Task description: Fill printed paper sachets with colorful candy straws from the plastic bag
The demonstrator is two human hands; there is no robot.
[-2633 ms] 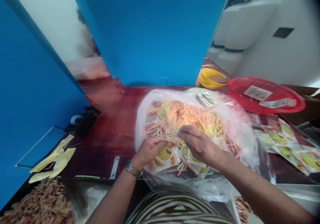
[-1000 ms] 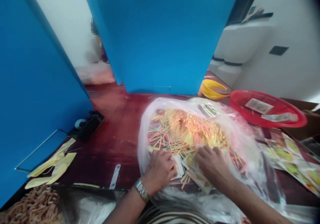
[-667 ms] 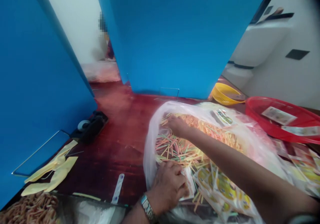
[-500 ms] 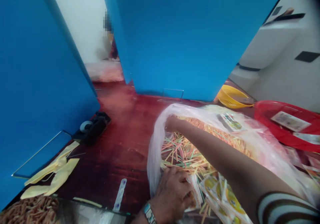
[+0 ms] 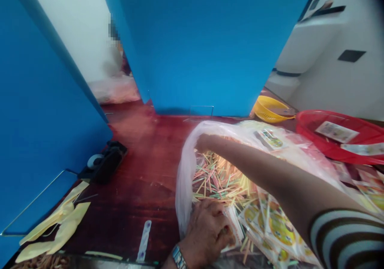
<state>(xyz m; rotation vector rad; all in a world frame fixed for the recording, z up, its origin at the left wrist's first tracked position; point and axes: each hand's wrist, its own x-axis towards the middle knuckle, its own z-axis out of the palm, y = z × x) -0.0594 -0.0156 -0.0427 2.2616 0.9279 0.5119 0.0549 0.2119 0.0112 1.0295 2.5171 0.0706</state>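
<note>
My left hand [image 5: 207, 225], with a metal watch on the wrist, curls its fingers over a white printed packet [image 5: 235, 227] at the bag's near side. A translucent plastic bag [image 5: 184, 189] lies open on the dark red surface, full of thin pastel sticks [image 5: 220, 181] in yellow, orange, pink and green. My right hand [image 5: 202, 142] reaches across into the bag's far left corner; its fingers are hidden there. Clear packets with yellow printing [image 5: 279, 225] lie beneath my right forearm, which has a striped sleeve.
Blue panels [image 5: 192, 49] stand at the back and left. A black tape dispenser [image 5: 105, 163] sits left, near pale yellow strips [image 5: 67, 221]. Brown sticks [image 5: 45, 262] fill the bottom left corner. At right are a red basket [image 5: 312, 141] and a yellow basket [image 5: 267, 111]. A person is partly visible behind.
My right hand has sunk deeper into the bag's corner, and the forearm lies lower across the sticks. My left hand stays nearly in place. The view has shifted slightly right.
</note>
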